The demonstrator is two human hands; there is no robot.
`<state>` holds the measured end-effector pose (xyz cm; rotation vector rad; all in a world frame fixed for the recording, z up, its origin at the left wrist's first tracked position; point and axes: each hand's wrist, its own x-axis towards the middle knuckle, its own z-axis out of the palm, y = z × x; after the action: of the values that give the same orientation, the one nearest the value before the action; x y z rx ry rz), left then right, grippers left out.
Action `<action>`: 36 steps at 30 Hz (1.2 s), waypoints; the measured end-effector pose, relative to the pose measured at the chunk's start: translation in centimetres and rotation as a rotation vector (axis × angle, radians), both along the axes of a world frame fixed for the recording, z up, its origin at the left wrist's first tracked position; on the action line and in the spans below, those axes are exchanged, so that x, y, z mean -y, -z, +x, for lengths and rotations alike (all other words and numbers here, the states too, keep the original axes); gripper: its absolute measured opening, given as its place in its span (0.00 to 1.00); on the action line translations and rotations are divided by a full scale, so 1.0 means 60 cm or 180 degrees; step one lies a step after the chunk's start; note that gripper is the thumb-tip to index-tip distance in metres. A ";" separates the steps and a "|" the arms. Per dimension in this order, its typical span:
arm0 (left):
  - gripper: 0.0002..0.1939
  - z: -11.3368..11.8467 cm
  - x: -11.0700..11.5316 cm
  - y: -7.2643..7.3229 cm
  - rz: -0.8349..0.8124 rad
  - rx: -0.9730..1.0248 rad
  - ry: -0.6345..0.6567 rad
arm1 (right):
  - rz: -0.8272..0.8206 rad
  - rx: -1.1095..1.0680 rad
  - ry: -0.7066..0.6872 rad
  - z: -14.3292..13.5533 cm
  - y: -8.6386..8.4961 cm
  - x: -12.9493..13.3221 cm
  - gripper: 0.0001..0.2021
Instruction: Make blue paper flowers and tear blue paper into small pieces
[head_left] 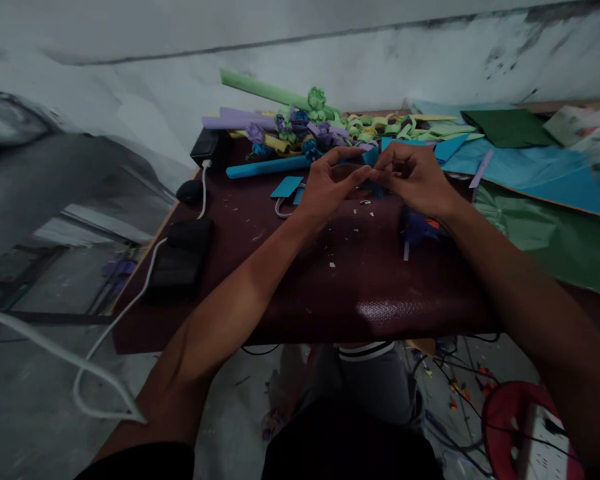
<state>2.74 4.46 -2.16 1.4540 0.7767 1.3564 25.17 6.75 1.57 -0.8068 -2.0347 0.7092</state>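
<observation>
Both hands meet above the back middle of a dark red table [280,287]. My left hand [335,177] pinches a small blue paper piece [371,157] between thumb and fingertips. My right hand [410,175] closes on the same piece from the other side, its fingertips touching those of the left. The lower part of the piece is partly hidden by the fingers. Left of my left hand lies a blue paper square [287,187]. A long blue paper tube [267,167] rests just behind that square.
Paper flowers [317,99], a green tube [260,88] and paper chains [380,125] lie along the wall. Blue [520,167] and green sheets [530,227] cover the right. Black boxes [177,267] with a white cable [150,273] are at left. A dark blue object [417,228] sits near my right wrist.
</observation>
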 end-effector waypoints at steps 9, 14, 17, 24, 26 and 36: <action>0.28 0.007 -0.004 0.001 0.0576 -0.0482 -0.0479 | -0.0244 -0.0135 -0.0196 -0.001 -0.009 0.004 0.38; 0.25 0.007 -0.021 0.021 0.0303 -0.0254 -0.0362 | -0.0161 0.0025 -0.0152 -0.001 -0.009 0.004 0.38; 0.21 -0.001 -0.037 0.036 0.0199 -0.0150 -0.0551 | 0.0026 0.0074 0.0002 0.006 0.000 -0.012 0.36; 0.11 -0.003 -0.042 0.030 0.0354 -0.0367 -0.0963 | 0.0460 -0.0127 0.0549 0.036 0.020 -0.047 0.21; 0.10 0.002 -0.031 0.019 0.0469 -0.0558 -0.0939 | 0.0396 -0.0150 0.0449 0.035 0.020 -0.042 0.22; 0.03 0.005 -0.005 -0.008 0.0700 -0.1192 -0.1084 | 0.0529 0.0266 0.0187 0.021 -0.005 -0.005 0.20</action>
<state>3.06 4.77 -1.67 1.8427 1.1883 1.4753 26.44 7.06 1.86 -0.8075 -2.1039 0.4734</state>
